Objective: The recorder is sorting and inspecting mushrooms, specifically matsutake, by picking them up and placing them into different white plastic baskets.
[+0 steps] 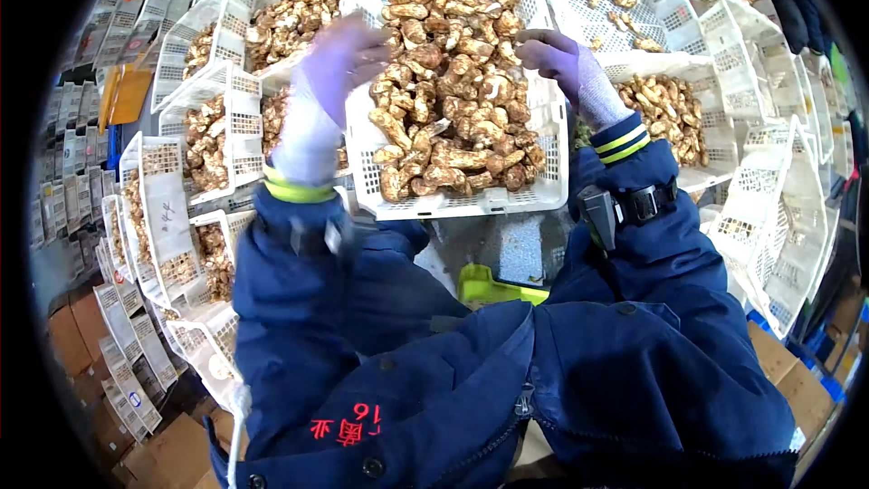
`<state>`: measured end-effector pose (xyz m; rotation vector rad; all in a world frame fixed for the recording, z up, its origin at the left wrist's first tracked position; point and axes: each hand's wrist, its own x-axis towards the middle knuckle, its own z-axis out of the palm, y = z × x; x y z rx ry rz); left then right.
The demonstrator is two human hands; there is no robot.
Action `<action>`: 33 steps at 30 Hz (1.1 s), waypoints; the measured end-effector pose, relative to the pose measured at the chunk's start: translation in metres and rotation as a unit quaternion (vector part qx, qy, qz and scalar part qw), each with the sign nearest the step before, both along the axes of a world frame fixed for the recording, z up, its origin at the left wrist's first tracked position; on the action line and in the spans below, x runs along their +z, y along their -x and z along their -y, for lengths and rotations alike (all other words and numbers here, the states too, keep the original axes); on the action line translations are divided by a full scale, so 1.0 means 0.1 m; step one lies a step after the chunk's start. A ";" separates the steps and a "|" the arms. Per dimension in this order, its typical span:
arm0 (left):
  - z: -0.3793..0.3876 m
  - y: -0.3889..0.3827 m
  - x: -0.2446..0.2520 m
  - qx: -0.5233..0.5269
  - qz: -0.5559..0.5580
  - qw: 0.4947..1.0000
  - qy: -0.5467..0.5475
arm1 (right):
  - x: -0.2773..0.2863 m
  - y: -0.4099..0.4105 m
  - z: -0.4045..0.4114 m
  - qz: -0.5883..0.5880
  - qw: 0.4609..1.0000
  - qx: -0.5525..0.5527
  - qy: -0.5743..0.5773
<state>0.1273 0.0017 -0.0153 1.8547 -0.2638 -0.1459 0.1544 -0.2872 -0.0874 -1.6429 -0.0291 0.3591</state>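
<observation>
A white perforated plastic crate [455, 209] lies before me, holding many brown-and-cream mushrooms [468, 102] with thick stems. My left hand [346, 58], in a purple glove with darkened fingers, is blurred over the crate's left side. Its fingers point at the mushrooms, and the blur hides whether they grasp one. On the other side, my right hand [560, 61], gloved alike, reaches over the right rim near the upper mushrooms. Its thumb and fingers are apart, with nothing visible between them.
More mushroom crates stand at left [197, 142] and right [679, 176]. A crate at upper right [672, 0] holds a few scattered mushrooms. A lime-green plastic stool [489, 288] shows below the main crate. Cardboard boxes [170, 451] lie at lower left.
</observation>
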 end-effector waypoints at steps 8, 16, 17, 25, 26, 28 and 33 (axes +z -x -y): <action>1.30 1.28 0.99 -0.262 -0.077 0.938 0.214 | -0.02 0.15 -0.05 0.024 0.998 0.043 0.030; 1.69 1.56 0.92 -0.421 -0.035 0.894 0.150 | -0.15 0.00 -0.01 0.013 0.999 0.035 -0.033; 1.69 1.59 0.91 -0.425 -0.033 0.892 0.148 | -0.11 0.03 -0.06 0.016 0.999 0.049 0.007; 1.76 1.65 0.90 -0.445 -0.025 0.879 0.168 | -0.35 -0.04 -0.13 0.037 0.998 0.057 0.014; 1.75 1.64 0.91 -0.444 -0.023 0.880 0.168 | -0.34 0.01 -0.14 -0.009 0.998 0.047 -0.027; 1.77 1.58 0.94 -0.449 -0.020 0.877 0.172 | -0.59 -0.13 0.09 -0.005 0.999 0.051 -0.019; 1.28 1.13 0.44 -0.227 -0.149 0.948 0.164 | -0.65 -0.04 -0.05 0.045 0.978 0.067 0.194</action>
